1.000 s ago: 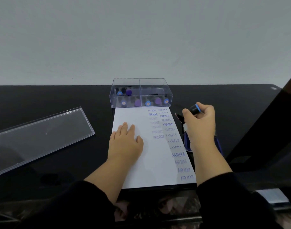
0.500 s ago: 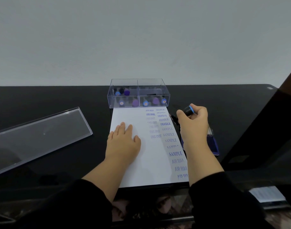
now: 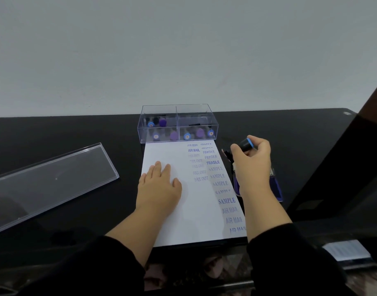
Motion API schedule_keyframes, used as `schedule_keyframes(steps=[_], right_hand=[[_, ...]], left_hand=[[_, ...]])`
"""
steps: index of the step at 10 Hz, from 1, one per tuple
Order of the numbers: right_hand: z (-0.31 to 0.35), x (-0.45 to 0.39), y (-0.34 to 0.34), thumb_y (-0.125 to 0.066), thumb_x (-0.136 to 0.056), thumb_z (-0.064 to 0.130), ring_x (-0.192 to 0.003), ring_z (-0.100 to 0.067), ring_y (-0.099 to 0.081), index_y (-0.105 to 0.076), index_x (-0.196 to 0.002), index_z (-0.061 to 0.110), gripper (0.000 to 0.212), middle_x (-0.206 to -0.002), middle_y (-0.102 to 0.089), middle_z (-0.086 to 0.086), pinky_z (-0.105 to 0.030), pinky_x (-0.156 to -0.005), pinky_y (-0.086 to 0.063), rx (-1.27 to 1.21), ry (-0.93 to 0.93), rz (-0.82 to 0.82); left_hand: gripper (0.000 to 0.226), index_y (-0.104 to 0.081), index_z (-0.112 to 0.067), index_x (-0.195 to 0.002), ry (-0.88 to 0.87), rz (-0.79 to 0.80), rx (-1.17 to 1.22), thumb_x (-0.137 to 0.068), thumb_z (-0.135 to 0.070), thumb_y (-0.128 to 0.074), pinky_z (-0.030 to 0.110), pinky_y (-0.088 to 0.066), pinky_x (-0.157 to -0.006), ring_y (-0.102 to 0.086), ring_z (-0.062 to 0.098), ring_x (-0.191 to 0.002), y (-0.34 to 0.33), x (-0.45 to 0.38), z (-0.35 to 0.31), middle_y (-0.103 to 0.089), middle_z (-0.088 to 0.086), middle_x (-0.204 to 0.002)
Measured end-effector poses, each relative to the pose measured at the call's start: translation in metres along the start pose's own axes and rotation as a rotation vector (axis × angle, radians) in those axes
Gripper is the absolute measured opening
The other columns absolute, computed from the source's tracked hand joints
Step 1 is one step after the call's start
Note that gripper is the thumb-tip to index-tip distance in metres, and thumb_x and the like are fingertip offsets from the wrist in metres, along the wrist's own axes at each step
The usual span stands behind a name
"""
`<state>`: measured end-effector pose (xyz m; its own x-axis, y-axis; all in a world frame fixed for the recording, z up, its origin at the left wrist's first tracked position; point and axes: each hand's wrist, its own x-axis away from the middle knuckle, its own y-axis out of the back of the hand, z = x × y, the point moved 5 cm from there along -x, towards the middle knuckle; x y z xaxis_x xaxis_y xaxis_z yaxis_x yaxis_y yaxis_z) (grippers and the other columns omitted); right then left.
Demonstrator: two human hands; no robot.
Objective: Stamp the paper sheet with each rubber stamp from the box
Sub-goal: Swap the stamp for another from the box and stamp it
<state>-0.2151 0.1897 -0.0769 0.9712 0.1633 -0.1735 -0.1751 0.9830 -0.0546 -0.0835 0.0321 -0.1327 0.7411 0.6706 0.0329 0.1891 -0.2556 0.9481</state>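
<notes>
While the left hand (image 3: 159, 186) lies flat with straight fingers on the paper sheet (image 3: 196, 212), its blue words read AIR MAIL, SAMPLE, FRAGILE. Beside it, right hand (image 3: 252, 165) fingers curl around a rubber stamp (image 3: 245, 144). Farther back sits the box (image 3: 177, 124).

Stamp (image 3: 245, 144) in right-hand grip (image 3: 252, 165), seemingly.
</notes>
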Motion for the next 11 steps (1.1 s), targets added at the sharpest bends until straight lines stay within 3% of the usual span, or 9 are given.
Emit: schedule_keyframes(steps=[2, 3, 4, 7, 8, 9, 11], right_hand=[[0.000, -0.001, 0.003, -0.064, -0.088, 0.015, -0.088, -0.010, -0.062, -0.045, -0.120, 0.027, 0.039, -0.099, -0.060, 0.004, -0.020, -0.070, -0.049, 0.018, -0.003, -0.008], [0.000, -0.001, 0.001, -0.063, -0.088, 0.015, -0.088, -0.014, -0.063, -0.046, -0.114, 0.029, 0.035, -0.094, -0.062, 0.002, -0.025, -0.073, -0.052, 0.024, -0.009, 0.002], [0.002, 0.001, -0.002, -0.063, -0.088, 0.015, -0.083, -0.013, -0.061, -0.047, -0.115, 0.026, 0.033, -0.096, -0.062, -0.002, -0.019, -0.066, -0.048, 0.017, 0.000, 0.024], [0.006, 0.008, 0.004, -0.064, -0.088, 0.011, -0.084, -0.013, -0.062, -0.045, -0.105, 0.029, 0.031, -0.089, -0.057, 0.008, -0.034, -0.077, -0.057, 0.052, -0.041, 0.062], [0.008, 0.010, 0.008, -0.065, -0.087, 0.009, -0.078, -0.014, -0.062, -0.047, -0.104, 0.027, 0.031, -0.085, -0.054, 0.010, -0.032, -0.073, -0.057, 0.039, -0.054, 0.065], [0.014, 0.010, 0.010, -0.066, -0.086, 0.008, -0.085, -0.020, -0.065, -0.047, -0.099, 0.027, 0.030, -0.090, -0.053, 0.009, -0.015, -0.057, -0.053, 0.012, -0.052, 0.077], [0.022, 0.009, 0.009, -0.068, -0.085, 0.012, -0.080, -0.015, -0.066, -0.047, -0.094, 0.028, 0.028, -0.106, -0.058, -0.003, -0.010, -0.048, -0.045, 0.110, -0.077, 0.121]], left_hand=[[0.055, -0.010, -0.021, -0.152, 0.000, -0.003, -0.005, -0.101, -0.035, -0.023, 0.033, 0.003, -0.117, 0.001, 0.017, -0.147, 0.000, 0.000, 0.000, 0.001, 0.002, -0.160], [0.055, -0.009, -0.021, -0.152, 0.002, 0.001, -0.009, -0.101, -0.035, -0.022, 0.033, 0.003, -0.117, 0.001, 0.017, -0.147, 0.000, 0.000, -0.001, 0.002, 0.002, -0.160], [0.055, -0.008, -0.021, -0.153, 0.004, 0.003, -0.022, -0.101, -0.035, -0.021, 0.033, 0.003, -0.117, 0.002, 0.017, -0.147, -0.001, 0.000, 0.000, 0.002, 0.002, -0.160], [0.056, -0.007, -0.023, -0.152, 0.017, 0.041, -0.040, -0.100, -0.034, -0.021, 0.034, 0.004, -0.117, 0.004, 0.017, -0.147, -0.002, -0.003, 0.001, 0.004, 0.001, -0.160], [0.056, -0.004, -0.024, -0.152, 0.022, 0.077, -0.064, -0.100, -0.036, -0.021, 0.035, 0.006, -0.117, 0.006, 0.017, -0.147, -0.003, -0.003, 0.001, 0.007, 0.002, -0.160], [0.058, 0.001, -0.024, -0.152, 0.021, 0.138, -0.097, -0.101, -0.041, -0.019, 0.035, 0.007, -0.116, 0.010, 0.018, -0.146, -0.003, -0.003, 0.001, 0.011, 0.002, -0.159], [0.062, 0.002, -0.024, -0.152, 0.034, 0.246, -0.072, -0.100, -0.045, -0.024, 0.037, 0.006, -0.116, 0.011, 0.019, -0.146, 0.001, -0.008, 0.001, 0.014, 0.003, -0.159]])
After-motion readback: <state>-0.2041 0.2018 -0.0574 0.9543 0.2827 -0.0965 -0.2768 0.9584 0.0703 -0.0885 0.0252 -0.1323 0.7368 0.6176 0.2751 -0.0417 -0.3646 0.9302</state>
